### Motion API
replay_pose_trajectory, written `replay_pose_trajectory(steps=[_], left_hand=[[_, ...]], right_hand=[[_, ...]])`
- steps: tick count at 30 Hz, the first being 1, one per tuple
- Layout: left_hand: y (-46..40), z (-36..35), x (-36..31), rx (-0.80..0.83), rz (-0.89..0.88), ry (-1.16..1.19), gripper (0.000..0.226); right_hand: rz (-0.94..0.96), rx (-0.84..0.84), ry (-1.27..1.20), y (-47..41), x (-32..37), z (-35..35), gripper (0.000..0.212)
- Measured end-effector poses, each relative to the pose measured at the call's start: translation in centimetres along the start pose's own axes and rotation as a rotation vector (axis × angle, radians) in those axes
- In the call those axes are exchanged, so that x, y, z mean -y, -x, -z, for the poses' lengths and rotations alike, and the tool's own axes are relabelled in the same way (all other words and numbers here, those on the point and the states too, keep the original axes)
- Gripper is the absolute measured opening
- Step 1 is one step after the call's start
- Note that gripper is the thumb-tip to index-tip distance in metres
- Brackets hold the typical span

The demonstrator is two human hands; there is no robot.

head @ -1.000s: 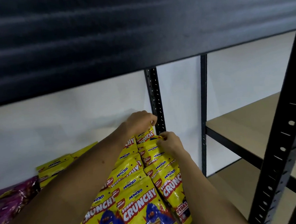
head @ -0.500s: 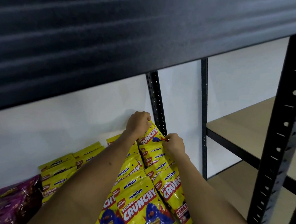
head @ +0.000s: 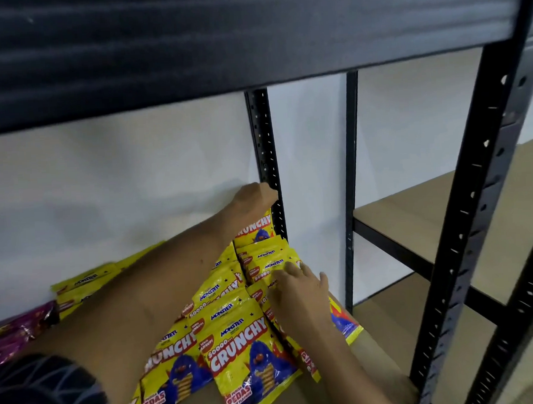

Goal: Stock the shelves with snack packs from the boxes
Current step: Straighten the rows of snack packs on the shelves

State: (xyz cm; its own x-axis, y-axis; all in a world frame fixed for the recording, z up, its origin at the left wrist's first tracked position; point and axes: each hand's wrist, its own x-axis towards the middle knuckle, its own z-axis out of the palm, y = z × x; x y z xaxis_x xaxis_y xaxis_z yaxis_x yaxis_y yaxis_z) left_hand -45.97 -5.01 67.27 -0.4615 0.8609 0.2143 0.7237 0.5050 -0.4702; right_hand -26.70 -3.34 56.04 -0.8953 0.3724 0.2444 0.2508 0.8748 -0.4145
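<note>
At the shelf's back, left hand (head: 252, 199) grips the rear yellow pack (head: 254, 230); right hand (head: 297, 289), fingers relaxed, rests on the row, which may topple if released

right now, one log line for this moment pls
step: arranging packs | left hand: grips rear pack by back post | right hand: open, fingers on yellow packs | shelf: partly stocked

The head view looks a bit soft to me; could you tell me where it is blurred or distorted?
Head view: the right hand is motion-smeared, the dark shelf edge overhead is a streaky blur, the front upright leans from wide-angle distortion, and the front yellow pack reads sharply.
</note>
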Motion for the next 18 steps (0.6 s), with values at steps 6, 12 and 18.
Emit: replay_pose_trajectory(steps=[6,12,18], left_hand=[[0.9,-1.8,-2.1,-0.084,0.006,-0.206,0.029],[3.1,-3.7,-2.1,-0.151,0.222,-0.015,0.023],[5.6,-7.3,-3.8,0.078,0.282,0.296,0.016]], right_hand=[[0.037,0.062,0.039,2.7,-2.0,-1.7,0.05],[0.021,0.007,0.042,3.3,-2.4,-2.1,0.049],[0.007,-0.025,0.005,3.6,-2.1,-2.5,0.063]])
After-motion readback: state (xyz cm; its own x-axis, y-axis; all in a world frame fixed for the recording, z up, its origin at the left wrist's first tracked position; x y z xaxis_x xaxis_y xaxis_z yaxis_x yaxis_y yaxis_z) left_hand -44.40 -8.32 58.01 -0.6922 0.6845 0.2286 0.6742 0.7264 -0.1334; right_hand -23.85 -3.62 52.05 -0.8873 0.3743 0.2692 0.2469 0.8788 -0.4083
